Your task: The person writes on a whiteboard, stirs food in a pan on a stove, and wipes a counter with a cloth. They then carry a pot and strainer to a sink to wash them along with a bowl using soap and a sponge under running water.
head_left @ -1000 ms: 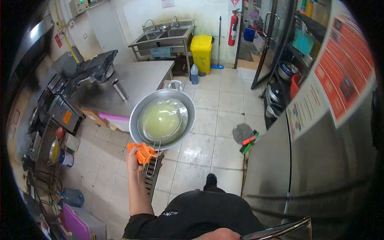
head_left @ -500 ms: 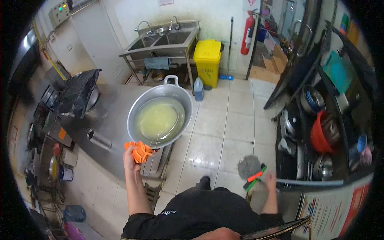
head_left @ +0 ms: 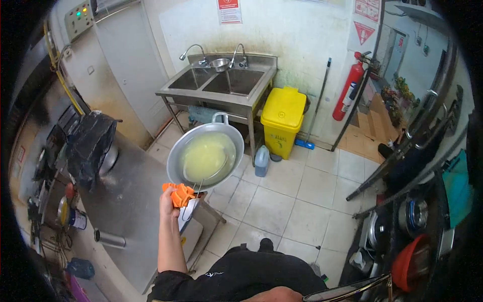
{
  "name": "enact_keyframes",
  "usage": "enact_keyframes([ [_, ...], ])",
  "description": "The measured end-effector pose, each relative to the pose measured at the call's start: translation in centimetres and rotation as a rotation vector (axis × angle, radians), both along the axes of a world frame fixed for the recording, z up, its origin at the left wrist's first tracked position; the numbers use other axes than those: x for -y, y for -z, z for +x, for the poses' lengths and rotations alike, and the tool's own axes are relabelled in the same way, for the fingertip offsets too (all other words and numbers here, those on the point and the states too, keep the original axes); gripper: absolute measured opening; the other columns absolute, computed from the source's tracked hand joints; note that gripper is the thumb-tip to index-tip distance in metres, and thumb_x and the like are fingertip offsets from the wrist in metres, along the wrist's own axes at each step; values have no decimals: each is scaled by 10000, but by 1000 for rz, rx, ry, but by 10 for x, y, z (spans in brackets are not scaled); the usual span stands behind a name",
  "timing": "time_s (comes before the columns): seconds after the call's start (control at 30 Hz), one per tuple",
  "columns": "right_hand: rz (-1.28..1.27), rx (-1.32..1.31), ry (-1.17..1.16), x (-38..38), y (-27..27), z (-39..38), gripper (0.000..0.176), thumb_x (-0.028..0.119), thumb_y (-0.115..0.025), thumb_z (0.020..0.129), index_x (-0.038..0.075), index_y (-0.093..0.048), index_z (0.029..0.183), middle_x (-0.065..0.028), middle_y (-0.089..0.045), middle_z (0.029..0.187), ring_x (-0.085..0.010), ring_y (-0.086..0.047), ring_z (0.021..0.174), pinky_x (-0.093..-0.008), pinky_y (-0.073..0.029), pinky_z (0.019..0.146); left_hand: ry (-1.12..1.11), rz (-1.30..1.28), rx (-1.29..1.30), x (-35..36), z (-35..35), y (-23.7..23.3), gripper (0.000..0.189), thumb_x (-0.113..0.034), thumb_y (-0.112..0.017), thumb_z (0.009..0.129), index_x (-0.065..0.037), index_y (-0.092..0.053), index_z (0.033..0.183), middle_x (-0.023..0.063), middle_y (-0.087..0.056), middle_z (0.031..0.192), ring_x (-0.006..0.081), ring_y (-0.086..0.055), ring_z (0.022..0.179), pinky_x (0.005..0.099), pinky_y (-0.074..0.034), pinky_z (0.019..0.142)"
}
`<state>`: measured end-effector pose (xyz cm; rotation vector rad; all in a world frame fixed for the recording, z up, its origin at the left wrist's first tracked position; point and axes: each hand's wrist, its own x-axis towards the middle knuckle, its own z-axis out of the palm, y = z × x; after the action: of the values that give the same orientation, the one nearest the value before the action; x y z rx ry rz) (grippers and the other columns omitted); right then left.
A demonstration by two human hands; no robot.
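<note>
Pot (head_left: 177,163) and L hand (head_left: 169,204) have moved w/ the wearer toward the dbl. sink (head_left: 216,90) since the prev. frame; R hand, visible then at the R side, is now out of view, so its state can't be told.

L hand: fingers closed, pinching a bunched orange cloth (head_left: 179,195) at the near rim of the pot. Near pot handle, if any, is hidden by the cloth. Far loop handle (head_left: 220,117) faces the sink.

Pot: alum., wide, held above floor level beside the R edge of the steel worktable (head_left: 136,201). Contents: yellow-green liquid (head_left: 198,153), w/ a round strainer (head_left: 221,173) partly submerged. Strainer's wire handle (head_left: 186,211) crosses the near rim next to the cloth and projects outside.

Worktable: steel cylinder (head_left: 109,238) sits nr. the L edge; steel bowl (head_left: 109,158) at the far L corner, partly hidden by black plastic sheeting (head_left: 90,146).

Sink: small metal bowl (head_left: 220,64) on the rear edge, btwn 2 faucets. R of sink: yellow bin (head_left: 283,118), w/ a jug of blue liquid (head_left: 261,162) on the floor just beside it, and a red extinguisher (head_left: 348,90) on the wall.
</note>
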<state>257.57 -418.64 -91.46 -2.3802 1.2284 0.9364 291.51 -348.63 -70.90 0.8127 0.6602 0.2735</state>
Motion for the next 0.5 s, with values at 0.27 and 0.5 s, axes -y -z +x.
enact_keyframes([
  [0.27, 244, 960, -274, -98, -114, 489, 245, 82, -490, 794, 31, -541, 1028, -90, -564, 749, -162, -532, 675, -289, -445, 638, 83, -1, 20, -32, 200, 19, 274, -68, -487, 728, 53, -462, 972, 163, -574, 889, 284, -607, 753, 383, -523, 604],
  [0.5, 354, 691, -357, -139, 8, 531, 239, 62, -429, 792, 23, -570, 980, -63, -588, 705, -154, -554, 618, -272, -464, 596, 67, 45, 11, -70, 388, 57, 239, -27, -495, 733, 58, -472, 955, 128, -566, 874, 251, -599, 791, 361, -505, 701],
])
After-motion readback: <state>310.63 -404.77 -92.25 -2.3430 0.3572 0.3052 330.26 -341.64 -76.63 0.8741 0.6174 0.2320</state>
